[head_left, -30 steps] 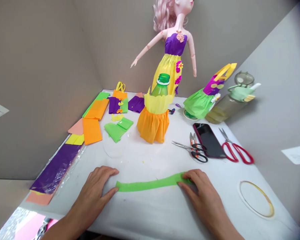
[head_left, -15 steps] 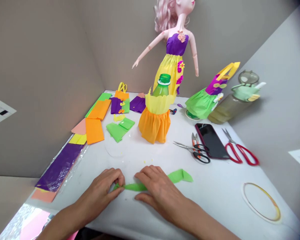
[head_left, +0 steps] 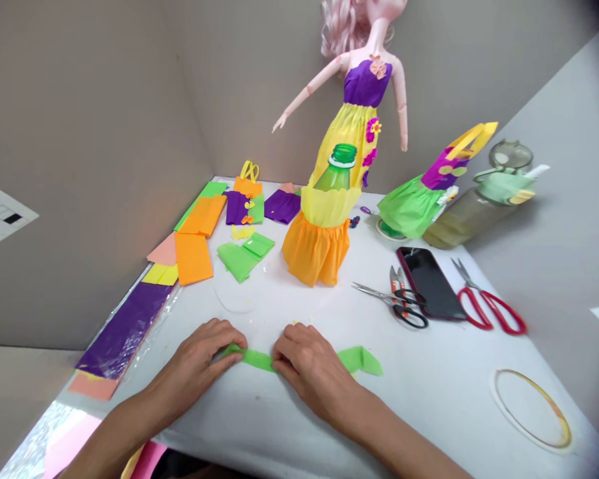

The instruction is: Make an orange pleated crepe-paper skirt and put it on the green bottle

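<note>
A narrow strip of green crepe paper lies across the front of the white table. Its left end is pinched between the thumb and fingers of my left hand. My right hand grips the strip further along, thumb against curled fingers, hiding that stretch. Beyond it, the strip's loose right end lies folded on the table. Behind my hands stands a green plastic bottle dressed in a yellow paper top and a gathered orange paper skirt.
Black-handled scissors, a phone and red-handled scissors lie right. A doll, a second dressed bottle and a drink bottle stand behind. Folded papers line the left; a ring-shaped roll lies front right.
My right hand has changed from lying spread over the strip to a closed grip on it. The strip between my hands now looks flatter and wider. The camera view has shifted slightly.
</note>
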{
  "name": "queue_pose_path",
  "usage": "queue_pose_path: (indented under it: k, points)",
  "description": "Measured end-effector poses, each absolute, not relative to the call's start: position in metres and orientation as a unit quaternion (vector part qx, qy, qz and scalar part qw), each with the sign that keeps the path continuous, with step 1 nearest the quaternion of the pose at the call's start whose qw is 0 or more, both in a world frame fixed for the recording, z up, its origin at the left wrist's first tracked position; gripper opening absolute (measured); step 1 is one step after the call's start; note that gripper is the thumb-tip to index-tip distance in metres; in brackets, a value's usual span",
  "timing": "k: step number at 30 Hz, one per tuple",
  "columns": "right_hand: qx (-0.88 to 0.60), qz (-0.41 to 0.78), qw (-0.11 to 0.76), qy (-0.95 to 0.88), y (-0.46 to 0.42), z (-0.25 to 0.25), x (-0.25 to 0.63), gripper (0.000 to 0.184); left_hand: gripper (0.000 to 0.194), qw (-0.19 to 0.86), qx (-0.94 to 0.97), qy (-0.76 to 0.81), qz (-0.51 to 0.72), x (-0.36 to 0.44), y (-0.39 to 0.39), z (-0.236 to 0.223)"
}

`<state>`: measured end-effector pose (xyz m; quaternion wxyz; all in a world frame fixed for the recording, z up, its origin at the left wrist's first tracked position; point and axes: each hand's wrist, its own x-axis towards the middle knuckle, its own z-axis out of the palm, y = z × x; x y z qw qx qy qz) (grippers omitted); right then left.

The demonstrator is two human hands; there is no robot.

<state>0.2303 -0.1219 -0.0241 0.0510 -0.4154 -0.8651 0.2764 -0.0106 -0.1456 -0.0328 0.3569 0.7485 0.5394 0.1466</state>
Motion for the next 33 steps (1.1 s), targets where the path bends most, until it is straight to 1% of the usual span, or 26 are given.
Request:
queue_pose_path:
  k: [3, 8, 10, 16, 19, 22, 26, 33]
  points:
    - [-0.404, 0.240, 0.083, -0.879, -0.124, -0.032, 0.232, 0.009, 0.015, 0.350, 0.753, 0.532, 0.166, -0.014, -0.145, -0.037]
    - [-0.351, 0.158, 0.159, -0.909, -0.128, -0.052, 0.239, 0.017, 0.016, 0.351, 0.752, 0.520, 0.202, -0.018, -0.143, -0.042]
    - [-0.324, 0.140, 0.172, -0.920, -0.130, -0.057, 0.242, 0.017, 0.016, 0.354, 0.747, 0.519, 0.216, -0.020, -0.142, -0.042]
    - [-0.266, 0.117, 0.167, -0.942, -0.130, -0.051, 0.247, 0.021, 0.017, 0.373, 0.737, 0.515, 0.229, -0.025, -0.140, -0.042]
    - [-0.243, 0.111, 0.147, -0.952, -0.130, -0.045, 0.247, 0.025, 0.017, 0.378, 0.738, 0.511, 0.225, -0.027, -0.140, -0.040]
    - [-0.235, 0.112, 0.133, -0.957, -0.130, -0.043, 0.247, 0.023, 0.018, 0.372, 0.745, 0.510, 0.216, -0.028, -0.141, -0.040]
    - [-0.236, 0.106, 0.124, -0.958, -0.131, -0.043, 0.247, 0.021, 0.019, 0.325, 0.777, 0.502, 0.196, -0.029, -0.143, -0.042]
    - [-0.215, 0.057, 0.138, -0.965, -0.134, -0.041, 0.245, 0.020, 0.024, 0.224, 0.826, 0.490, 0.166, -0.023, -0.147, -0.036]
